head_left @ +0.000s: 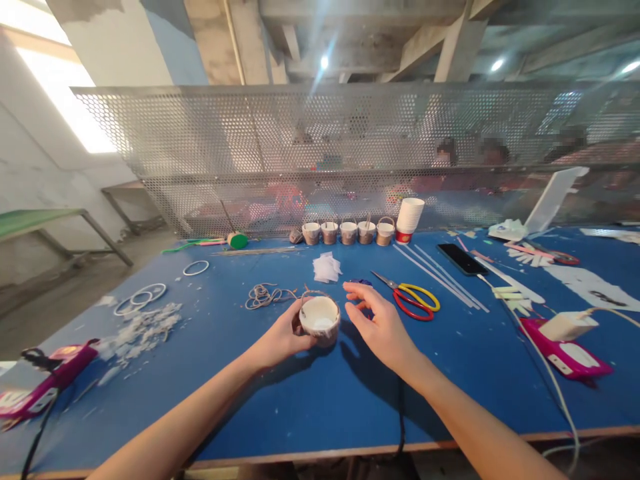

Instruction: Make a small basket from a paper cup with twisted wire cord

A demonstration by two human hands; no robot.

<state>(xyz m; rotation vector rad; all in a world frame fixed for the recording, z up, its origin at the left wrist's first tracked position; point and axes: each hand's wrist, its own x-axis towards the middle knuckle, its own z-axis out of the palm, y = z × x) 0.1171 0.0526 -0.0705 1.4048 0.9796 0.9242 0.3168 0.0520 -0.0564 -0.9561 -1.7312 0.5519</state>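
My left hand grips a small paper cup from its left side, thumb in front. The cup is tilted a little toward me, showing its white inside; its outside looks wrapped in brown cord. Loose brown cord lies coiled on the table behind my left hand, with a strand running to the cup's rim. Just right of the cup, my right hand hovers with its fingers apart, holding nothing. Scissors with red and yellow handles lie beyond it. A dark blue item behind the right fingers is mostly hidden.
Several cord-wrapped cups with handles line the back beside stacked paper cups. White paper pieces, plastic strips and a phone lie on the blue table. Pink power strips sit at both sides; a mesh partition stands behind.
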